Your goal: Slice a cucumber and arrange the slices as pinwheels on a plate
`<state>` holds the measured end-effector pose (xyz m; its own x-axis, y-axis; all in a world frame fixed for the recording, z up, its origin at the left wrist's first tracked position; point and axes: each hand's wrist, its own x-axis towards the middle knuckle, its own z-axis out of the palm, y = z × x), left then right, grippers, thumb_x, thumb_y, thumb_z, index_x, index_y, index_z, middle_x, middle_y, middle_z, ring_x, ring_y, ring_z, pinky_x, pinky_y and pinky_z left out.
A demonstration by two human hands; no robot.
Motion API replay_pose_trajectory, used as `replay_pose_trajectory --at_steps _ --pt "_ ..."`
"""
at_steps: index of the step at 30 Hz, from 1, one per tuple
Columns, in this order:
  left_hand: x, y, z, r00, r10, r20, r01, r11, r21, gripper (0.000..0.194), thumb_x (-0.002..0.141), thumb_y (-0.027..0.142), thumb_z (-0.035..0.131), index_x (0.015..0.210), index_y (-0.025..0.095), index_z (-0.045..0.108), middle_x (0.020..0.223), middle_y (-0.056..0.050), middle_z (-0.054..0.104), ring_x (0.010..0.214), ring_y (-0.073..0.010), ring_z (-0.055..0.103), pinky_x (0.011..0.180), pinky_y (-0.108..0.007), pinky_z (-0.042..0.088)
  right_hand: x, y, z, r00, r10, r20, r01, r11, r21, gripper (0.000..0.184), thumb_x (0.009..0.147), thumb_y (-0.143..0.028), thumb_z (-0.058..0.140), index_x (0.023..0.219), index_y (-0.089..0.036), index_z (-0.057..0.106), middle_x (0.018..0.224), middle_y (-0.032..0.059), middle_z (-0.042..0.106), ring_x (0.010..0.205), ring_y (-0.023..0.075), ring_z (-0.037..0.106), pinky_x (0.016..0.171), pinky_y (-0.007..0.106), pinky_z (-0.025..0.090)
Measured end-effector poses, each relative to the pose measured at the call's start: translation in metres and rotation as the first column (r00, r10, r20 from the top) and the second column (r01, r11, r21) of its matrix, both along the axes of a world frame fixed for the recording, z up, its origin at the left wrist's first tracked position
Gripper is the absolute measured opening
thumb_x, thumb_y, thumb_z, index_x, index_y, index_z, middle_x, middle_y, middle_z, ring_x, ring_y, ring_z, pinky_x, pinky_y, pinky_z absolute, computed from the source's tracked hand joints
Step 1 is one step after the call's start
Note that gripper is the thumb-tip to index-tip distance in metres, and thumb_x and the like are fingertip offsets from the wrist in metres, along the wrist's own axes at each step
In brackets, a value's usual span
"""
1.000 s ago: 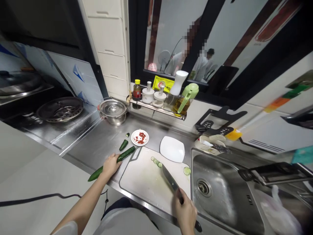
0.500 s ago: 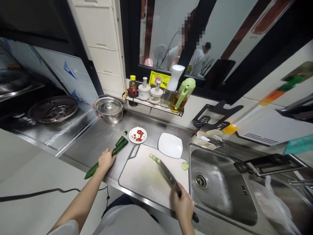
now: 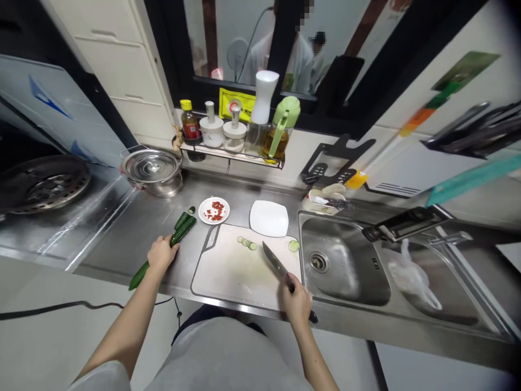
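Note:
My left hand [image 3: 161, 254] is closed around a dark green cucumber [image 3: 139, 276] near the counter's front edge; its tapered end sticks out below the hand. By my fingertips lie cut cucumber lengths [image 3: 183, 230] and a small end piece [image 3: 191, 209]. My right hand [image 3: 298, 301] grips a kitchen knife [image 3: 275, 261] by its black handle, blade pointing up and left over the white cutting board [image 3: 220, 277]. A short row of cucumber slices [image 3: 247, 243] lies left of the knife tip, apart from it. More pale slices [image 3: 293, 246] rest at the board's right edge.
Behind the board stand a small plate of chopped red bits [image 3: 205, 217] and a white square plate [image 3: 268, 218]. A lidded steel pot [image 3: 157, 176] is at the back left. The sink [image 3: 345, 260] adjoins the board's right side. Condiments stand on a wall rack [image 3: 234, 153].
The view has swung right and down. The knife tip has moved away from the row of slices, to their right. My left hand stays on the cucumber.

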<state>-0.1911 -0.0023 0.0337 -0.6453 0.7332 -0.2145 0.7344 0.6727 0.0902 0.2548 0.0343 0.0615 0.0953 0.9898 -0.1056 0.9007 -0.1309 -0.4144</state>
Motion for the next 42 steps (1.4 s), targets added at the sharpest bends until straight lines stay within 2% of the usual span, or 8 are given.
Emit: replay_pose_trajectory --at_steps 8,13,15,18,22,25,31,42 --pt "0.006 -0.003 -0.002 0.997 0.078 0.003 -0.078 0.996 0.034 0.058 0.086 0.054 0.046 0.14 0.03 0.048 0.121 -0.014 0.058 0.106 -0.034 0.056 0.081 -0.043 0.047 -0.002 0.0 -0.003 0.999 -0.042 0.03 0.042 0.999 -0.009 0.048 0.089 -0.044 0.039 0.116 -0.018 0.068 0.091 0.0122 0.071 0.094 0.0265 0.06 0.085 0.036 0.038" --pt "0.034 -0.001 0.012 0.984 0.135 -0.115 -0.104 0.965 0.24 0.061 0.088 0.049 0.047 0.144 0.026 0.042 0.134 -0.015 0.049 0.12 -0.0362 0.044 0.096 -0.051 0.035 -0.009 0.002 0.0 0.997 -0.082 0.007 0.082 0.997 -0.001 0.051 0.089 -0.046 0.037 0.117 -0.016 0.068 0.091 0.013 0.071 0.093 0.0272 0.06 0.084 0.037 0.038" --pt "0.052 0.004 0.017 0.992 0.04 -0.122 0.0 0.95 0.311 0.056 0.09 0.044 0.047 0.142 0.026 0.043 0.136 -0.013 0.047 0.123 -0.034 0.04 0.101 -0.051 0.03 -0.013 0.004 0.002 0.996 -0.093 -0.006 0.093 0.996 0.006 0.053 0.089 -0.047 0.037 0.117 -0.016 0.068 0.092 0.0133 0.071 0.093 0.0273 0.06 0.085 0.037 0.038" --pt "0.088 0.012 0.018 0.983 -0.185 -0.004 0.177 0.93 0.322 0.046 0.09 0.039 0.049 0.135 0.028 0.053 0.132 -0.01 0.052 0.122 -0.0302 0.042 0.102 -0.045 0.03 -0.02 0.005 0.004 0.995 -0.102 -0.018 0.102 0.995 0.0 0.053 0.089 -0.048 0.036 0.117 -0.016 0.068 0.092 0.0138 0.071 0.093 0.0274 0.06 0.085 0.037 0.039" --pt "0.139 0.026 0.01 0.89 -0.425 0.162 0.336 0.854 0.397 0.039 0.09 0.037 0.05 0.127 0.028 0.059 0.119 -0.009 0.059 0.112 -0.0251 0.05 0.097 -0.039 0.037 -0.026 0.009 0.007 0.995 -0.102 -0.013 0.101 0.993 -0.055 0.052 0.09 -0.048 0.036 0.118 -0.019 0.068 0.092 0.013 0.071 0.093 0.0273 0.06 0.082 0.036 0.039" --pt "0.17 0.038 0.0 0.815 -0.536 0.221 0.401 0.796 0.453 0.035 0.091 0.036 0.049 0.122 0.025 0.062 0.109 -0.008 0.062 0.104 -0.0233 0.055 0.093 -0.038 0.04 -0.026 0.012 0.011 0.995 -0.099 -0.013 0.098 0.992 -0.075 0.051 0.09 -0.048 0.035 0.119 -0.02 0.067 0.092 0.0119 0.071 0.091 0.0266 0.06 0.078 0.034 0.04" --pt "0.199 0.053 -0.017 0.843 -0.46 0.277 0.27 0.809 0.522 0.034 0.089 0.034 0.051 0.12 0.022 0.061 0.101 -0.007 0.064 0.098 -0.0213 0.058 0.089 -0.036 0.043 -0.017 0.019 0.021 0.993 -0.086 -0.082 0.073 0.986 -0.153 0.047 0.089 -0.047 0.039 0.115 -0.022 0.068 0.083 0.0074 0.07 0.078 0.0224 0.061 0.068 0.029 0.04" --pt "0.201 0.053 -0.021 0.868 -0.396 0.299 0.206 0.835 0.51 0.042 0.09 0.039 0.049 0.128 0.022 0.055 0.098 -0.005 0.064 0.096 -0.0207 0.059 0.092 -0.035 0.042 0.005 0.038 0.023 0.987 0.055 -0.148 -0.085 0.975 -0.207 0.041 0.084 -0.039 0.045 0.113 -0.021 0.069 0.078 0.0046 0.067 0.075 0.02 0.06 0.065 0.027 0.04"
